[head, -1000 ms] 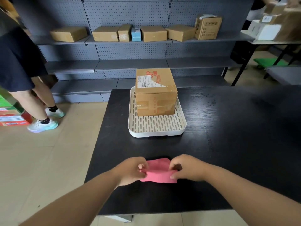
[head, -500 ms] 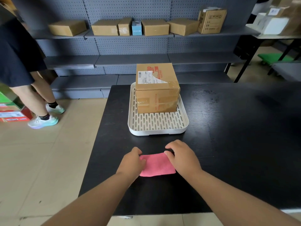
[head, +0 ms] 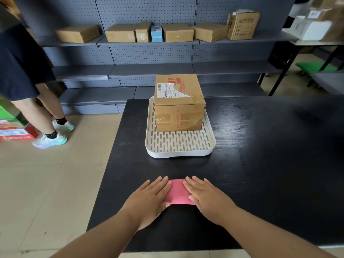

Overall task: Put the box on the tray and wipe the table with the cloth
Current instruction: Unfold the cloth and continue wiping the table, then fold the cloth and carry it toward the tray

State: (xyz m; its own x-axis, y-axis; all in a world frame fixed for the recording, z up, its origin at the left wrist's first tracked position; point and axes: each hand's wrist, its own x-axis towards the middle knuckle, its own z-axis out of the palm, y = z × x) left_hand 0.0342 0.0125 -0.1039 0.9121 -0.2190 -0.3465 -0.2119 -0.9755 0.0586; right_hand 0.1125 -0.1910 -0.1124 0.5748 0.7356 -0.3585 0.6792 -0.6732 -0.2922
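The pink cloth (head: pixel 177 192) lay folded flat on the black table (head: pixel 260 164), near its front edge, with both hands on it. The left hand (head: pixel 149 198) lay palm down over the cloth's left side, its fingers (head: pixel 160 185) straight and close together, gripping nothing. The right hand (head: pixel 206 198) lay the same way over the right side, fingers stretched out flat and the thumb resting on the fabric. Only a strip of pink showed between the two hands. Farther back on the table, well apart from the cloth, stood the white slotted tray (head: pixel 178 154). The box (head: pixel 178 105) sat upright in the tray's far half, brown cardboard with tape, red print and a white label on top; the near half of the tray showed its bare slots. Behind the table ran grey pegboard shelves (head: pixel 149 68). The upper shelf carried a row of cartons (head: pixel 121 33) and one small blue pack (head: pixel 156 34) among them. At the left, on the tiled floor, stood another person (head: pixel 22 62) in dark clothes and pale sneakers (head: pixel 50 141), beside some red and green packs (head: pixel 14 131) stacked on the floor. At the far right a second table held white parcels (head: pixel 314 29).
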